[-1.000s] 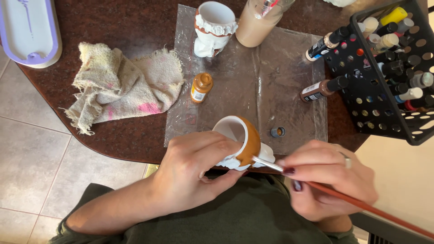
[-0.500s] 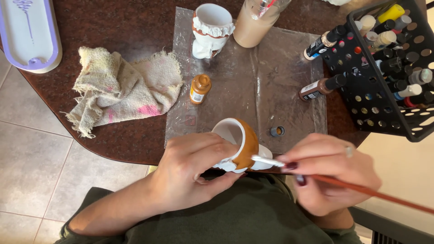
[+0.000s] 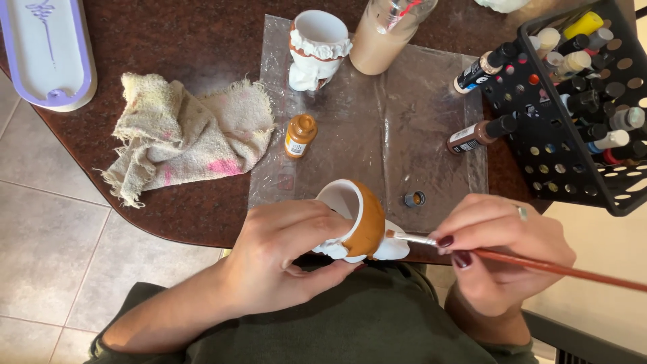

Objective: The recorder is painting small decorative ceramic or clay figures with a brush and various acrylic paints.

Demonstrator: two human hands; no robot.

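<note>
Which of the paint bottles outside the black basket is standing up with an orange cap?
The small orange paint bottle on the plastic sheet, beside the rag. The two black-capped bottles lie on their sides near the basket.

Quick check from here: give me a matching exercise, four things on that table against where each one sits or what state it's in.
Things:
1. ceramic pot
2. small orange paint bottle
3. stained rag
4. loose bottle cap

Places or states:
A. lies crumpled on bare tabletop, left of the plastic sheet
B. held tilted in the left hand, brush tip at its side
C. stands capped on the sheet's left part
D. lies on the sheet, above the right hand

Pairs: 1-B, 2-C, 3-A, 4-D
</note>
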